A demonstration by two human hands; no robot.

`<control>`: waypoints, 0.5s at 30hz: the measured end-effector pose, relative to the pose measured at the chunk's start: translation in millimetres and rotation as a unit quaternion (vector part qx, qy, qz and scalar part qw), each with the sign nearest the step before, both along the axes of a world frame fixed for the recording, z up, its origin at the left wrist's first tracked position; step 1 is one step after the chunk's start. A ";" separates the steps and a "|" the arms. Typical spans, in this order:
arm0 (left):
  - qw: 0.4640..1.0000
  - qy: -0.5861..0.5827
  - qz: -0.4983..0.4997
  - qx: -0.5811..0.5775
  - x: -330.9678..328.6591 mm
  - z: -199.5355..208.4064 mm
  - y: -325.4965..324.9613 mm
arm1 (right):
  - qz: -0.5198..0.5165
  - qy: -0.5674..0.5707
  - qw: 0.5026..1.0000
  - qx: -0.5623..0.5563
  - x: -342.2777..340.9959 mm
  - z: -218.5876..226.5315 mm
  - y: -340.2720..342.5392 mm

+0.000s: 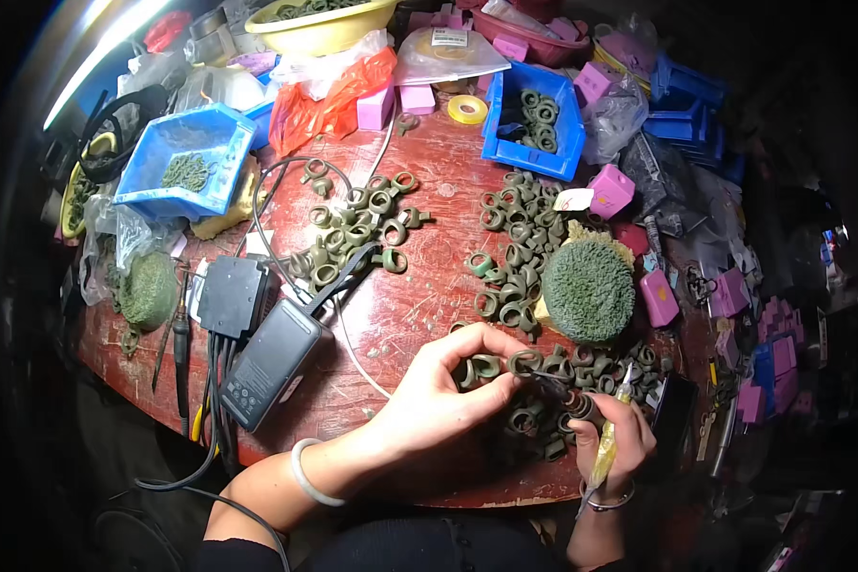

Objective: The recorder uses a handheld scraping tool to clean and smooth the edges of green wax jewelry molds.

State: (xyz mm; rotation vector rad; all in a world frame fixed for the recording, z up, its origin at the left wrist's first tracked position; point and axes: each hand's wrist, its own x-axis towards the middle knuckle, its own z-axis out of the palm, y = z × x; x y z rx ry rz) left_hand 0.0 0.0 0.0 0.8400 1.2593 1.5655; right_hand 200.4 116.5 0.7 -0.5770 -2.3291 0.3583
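Between the thumb and forefinger of my left hand [439, 393] is a dark green ring [524, 361], pinched at its edge. My right hand [629, 440] is closed on a dark pen-shaped tool [582, 409], whose thin tip points toward that ring; I cannot tell whether it touches. A slim tool with a yellow handle [602, 456] also lies in the right hand, slanting across the fingers. Beneath and around both hands lie many similar green rings [524, 419], partly hidden by the fingers.
More rings [357, 224] are scattered over the red table [419, 305]. A round green textured pad [589, 291] lies beyond my right hand. Left stand a black power adapter [278, 364] and cables. Blue bins [567, 143], pink blocks [612, 191] and plastic bags crowd the far side.
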 end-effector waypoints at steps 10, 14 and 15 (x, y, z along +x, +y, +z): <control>1.000 0.009 0.003 -0.002 0.7 2.4 0.6 | 0.002 -0.002 1.000 0.005 0.8 0.2 0.9; 1.000 0.025 0.007 0.000 0.3 1.8 0.8 | 0.002 0.003 1.000 0.005 0.1 0.3 0.9; 1.000 0.025 0.008 0.000 0.5 1.6 0.8 | 0.003 0.003 1.000 0.004 0.0 0.5 0.8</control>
